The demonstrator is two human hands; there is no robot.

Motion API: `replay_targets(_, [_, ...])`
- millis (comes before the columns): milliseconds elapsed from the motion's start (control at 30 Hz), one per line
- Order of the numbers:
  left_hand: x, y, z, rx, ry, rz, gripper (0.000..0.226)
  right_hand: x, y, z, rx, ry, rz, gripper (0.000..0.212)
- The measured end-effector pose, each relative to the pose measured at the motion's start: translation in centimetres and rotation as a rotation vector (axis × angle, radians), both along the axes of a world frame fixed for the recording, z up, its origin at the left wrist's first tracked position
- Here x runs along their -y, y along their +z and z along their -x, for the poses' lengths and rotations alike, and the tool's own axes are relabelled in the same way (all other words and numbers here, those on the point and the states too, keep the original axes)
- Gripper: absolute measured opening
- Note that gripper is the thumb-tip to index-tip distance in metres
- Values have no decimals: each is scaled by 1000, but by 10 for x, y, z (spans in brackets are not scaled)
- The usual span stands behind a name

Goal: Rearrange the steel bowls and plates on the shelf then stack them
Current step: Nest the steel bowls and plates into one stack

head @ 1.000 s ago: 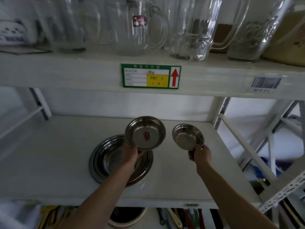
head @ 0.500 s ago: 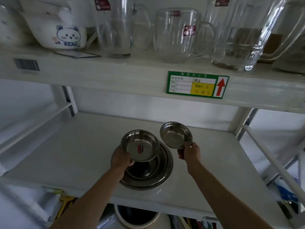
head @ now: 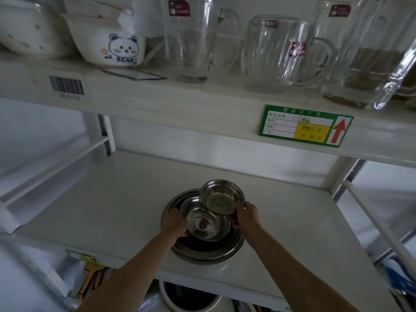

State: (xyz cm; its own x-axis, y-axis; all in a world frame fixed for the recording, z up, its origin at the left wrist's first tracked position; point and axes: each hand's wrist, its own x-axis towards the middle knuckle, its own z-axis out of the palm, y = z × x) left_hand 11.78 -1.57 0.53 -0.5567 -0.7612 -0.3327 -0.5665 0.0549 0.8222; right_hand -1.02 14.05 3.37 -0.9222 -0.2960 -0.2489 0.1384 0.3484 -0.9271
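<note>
A stack of large steel plates (head: 209,253) rests on the white middle shelf (head: 101,210). My left hand (head: 174,224) grips the left rim of a medium steel bowl (head: 204,224), which sits low over the stack; whether it touches the stack is unclear. My right hand (head: 245,216) holds a small steel bowl (head: 221,197) by its near rim, tilted toward me, overlapping the far right edge of the medium bowl.
The upper shelf (head: 202,102) carries a ceramic bear bowl (head: 112,45) and several glass mugs (head: 274,55), with a green label (head: 304,126) on its edge. White shelf posts stand at the left (head: 99,134) and right (head: 342,174). More items lie on the level below.
Both bowls came down and together: the medium bowl dropped onto or just above the plate stack, and the small bowl moved left to overlap it. My view shifted right and closer.
</note>
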Motion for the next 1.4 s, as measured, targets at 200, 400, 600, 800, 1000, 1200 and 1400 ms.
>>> replay_targets(200, [10,-15,4,141,-119,171,19,10,0,-12,-22,97,-141,16])
replay_targets(400, [1,7,-4,265,-219,349,31,18,-2,-20,33,211,-346,22])
replay_targets(600, [19,5,-9,254,-199,399,37,24,-6,-19,28,286,-469,20])
replay_targets(800, [31,10,-19,141,-99,411,20,28,-6,-23,-42,337,-543,20])
replay_targets(1000, [34,1,-28,80,-9,474,32,28,-15,-20,-123,346,-599,22])
replay_targets(1200, [31,-5,-21,146,-38,424,71,21,-15,-15,-336,353,-674,18])
replay_targets(1400, [26,-10,-8,201,-71,331,95,12,-16,-7,-586,220,-795,34])
